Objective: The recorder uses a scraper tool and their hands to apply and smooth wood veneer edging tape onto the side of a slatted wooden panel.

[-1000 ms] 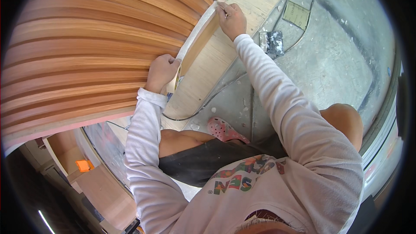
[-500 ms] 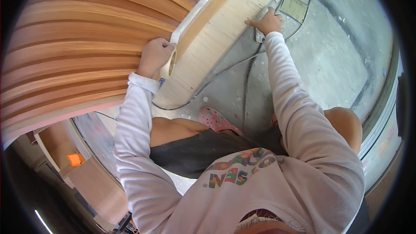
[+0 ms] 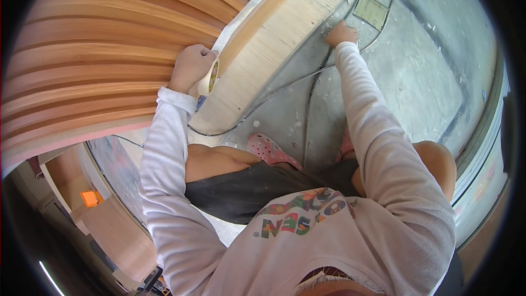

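My left hand (image 3: 192, 67) is closed on a roll of masking tape (image 3: 209, 80) at the edge of a ribbed wooden panel (image 3: 104, 49). From the roll, a pale strip (image 3: 241, 19) runs up along the panel's border. Over the grey floor, past the edge of a pale plywood board (image 3: 263, 49), my right hand (image 3: 342, 34) is curled closed. What it holds, if anything, is hidden by the fingers. A dark cable (image 3: 296, 81) passes close to that hand.
A yellowish-green rectangular sheet (image 3: 371, 11) lies on the floor beyond my right hand, beside a looping cable. My pink clogs (image 3: 271, 151) rest on the scuffed floor (image 3: 422, 77). Wooden box-like pieces (image 3: 112, 230) and an orange object (image 3: 91, 198) are at the lower left.
My right hand has gone from spread fingers to a closed curl near the floor. The small clear-looking piece beside it no longer shows. My left hand and the tape roll have shifted slightly left.
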A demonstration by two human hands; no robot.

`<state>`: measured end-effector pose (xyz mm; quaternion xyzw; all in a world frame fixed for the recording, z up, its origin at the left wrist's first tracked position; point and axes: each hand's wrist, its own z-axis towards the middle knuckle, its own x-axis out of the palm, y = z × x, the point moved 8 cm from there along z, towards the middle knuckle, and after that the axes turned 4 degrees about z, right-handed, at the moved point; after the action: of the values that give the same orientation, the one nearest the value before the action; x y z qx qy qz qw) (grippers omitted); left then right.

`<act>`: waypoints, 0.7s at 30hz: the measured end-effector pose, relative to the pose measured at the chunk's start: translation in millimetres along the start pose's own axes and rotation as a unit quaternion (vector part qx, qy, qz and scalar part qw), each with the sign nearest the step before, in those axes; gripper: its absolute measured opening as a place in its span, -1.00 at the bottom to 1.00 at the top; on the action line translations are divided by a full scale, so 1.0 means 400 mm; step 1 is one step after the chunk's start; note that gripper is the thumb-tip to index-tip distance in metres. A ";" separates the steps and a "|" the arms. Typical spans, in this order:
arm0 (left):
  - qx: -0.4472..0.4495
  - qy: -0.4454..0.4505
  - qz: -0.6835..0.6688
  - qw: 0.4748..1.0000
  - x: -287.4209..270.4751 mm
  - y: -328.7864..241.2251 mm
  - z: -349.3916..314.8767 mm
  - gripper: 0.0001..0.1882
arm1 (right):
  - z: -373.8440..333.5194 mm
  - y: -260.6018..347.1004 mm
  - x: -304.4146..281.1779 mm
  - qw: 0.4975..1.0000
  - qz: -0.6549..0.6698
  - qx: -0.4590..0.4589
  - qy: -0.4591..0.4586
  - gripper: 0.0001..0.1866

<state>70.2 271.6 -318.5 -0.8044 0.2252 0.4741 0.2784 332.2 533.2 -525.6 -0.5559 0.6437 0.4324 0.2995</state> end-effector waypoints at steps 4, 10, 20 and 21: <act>-0.008 -0.003 -0.015 1.000 -0.017 0.028 -0.015 -0.67 | 0.050 -0.015 -0.184 0.978 0.141 -0.104 -0.115 -0.58; -0.003 0.007 -0.016 1.000 -0.015 0.010 -0.005 -0.68 | -0.127 0.100 -0.463 0.723 0.619 -0.289 -0.101 -0.60; 0.031 -0.032 0.011 0.999 -0.026 0.005 -0.009 -0.68 | -0.268 0.300 -0.361 0.785 0.431 -0.401 -0.192 -0.71; 0.033 -0.032 0.016 0.999 -0.029 0.000 -0.011 -0.68 | -0.272 0.303 -0.363 0.785 0.417 -0.408 -0.211 -0.72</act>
<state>67.8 269.8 -306.4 -0.7759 0.2442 0.4959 0.3041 253.8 503.6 -324.0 -0.1985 0.4975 0.8437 -0.0362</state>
